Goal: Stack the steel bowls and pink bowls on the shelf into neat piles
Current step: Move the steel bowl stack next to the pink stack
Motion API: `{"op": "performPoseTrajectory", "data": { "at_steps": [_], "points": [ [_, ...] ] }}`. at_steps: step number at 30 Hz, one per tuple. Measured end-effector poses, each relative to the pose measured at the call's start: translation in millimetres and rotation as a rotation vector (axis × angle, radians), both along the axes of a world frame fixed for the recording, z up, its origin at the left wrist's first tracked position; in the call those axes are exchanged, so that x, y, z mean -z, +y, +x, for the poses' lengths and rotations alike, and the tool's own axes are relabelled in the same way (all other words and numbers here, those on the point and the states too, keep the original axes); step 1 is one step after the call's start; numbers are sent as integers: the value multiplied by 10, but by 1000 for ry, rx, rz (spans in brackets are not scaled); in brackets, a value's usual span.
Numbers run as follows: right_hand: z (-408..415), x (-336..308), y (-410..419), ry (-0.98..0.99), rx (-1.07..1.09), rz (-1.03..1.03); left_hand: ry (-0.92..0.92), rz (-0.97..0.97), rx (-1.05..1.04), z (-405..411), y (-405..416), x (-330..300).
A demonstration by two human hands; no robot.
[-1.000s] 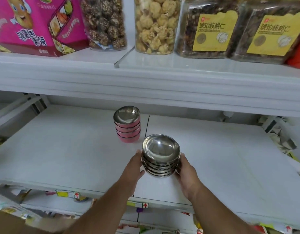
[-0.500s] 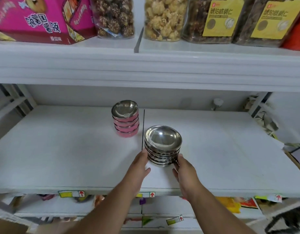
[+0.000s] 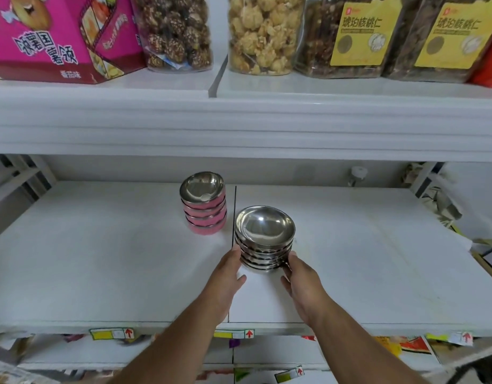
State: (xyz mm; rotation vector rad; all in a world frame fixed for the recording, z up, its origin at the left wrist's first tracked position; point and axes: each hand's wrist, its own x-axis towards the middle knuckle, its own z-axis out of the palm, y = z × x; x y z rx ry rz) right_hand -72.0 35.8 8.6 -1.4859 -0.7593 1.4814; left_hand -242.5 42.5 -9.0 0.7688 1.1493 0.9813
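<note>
A pile of several steel bowls (image 3: 264, 236) stands on the white shelf (image 3: 100, 259), just right of the seam between two shelf boards. My left hand (image 3: 225, 278) touches the pile's lower left side with its fingertips. My right hand (image 3: 301, 281) touches its lower right side. Both hands press the pile from the sides. Behind and to the left stands a pile of several pink bowls (image 3: 204, 209) with shiny steel insides, apart from both hands.
An upper shelf (image 3: 239, 120) overhangs close above, carrying a pink box (image 3: 59, 37), snack jars (image 3: 262, 34) and yellow-labelled packs (image 3: 364, 37). A small white knob (image 3: 357, 173) sits at the back wall. Crumpled packaging (image 3: 438, 200) lies at the right end.
The steel pile stays between my hands and sits slightly farther back, nearer the pink pile. The view has shifted so more of the upper shelf shows.
</note>
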Motion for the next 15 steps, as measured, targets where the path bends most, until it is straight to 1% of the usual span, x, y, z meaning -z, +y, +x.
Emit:
{"op": "performPoseTrajectory", "data": {
  "at_steps": [15],
  "points": [
    [86, -64, 528, 16, -28, -20, 33, 43, -21, 97, 487, -23]
  ]
}}
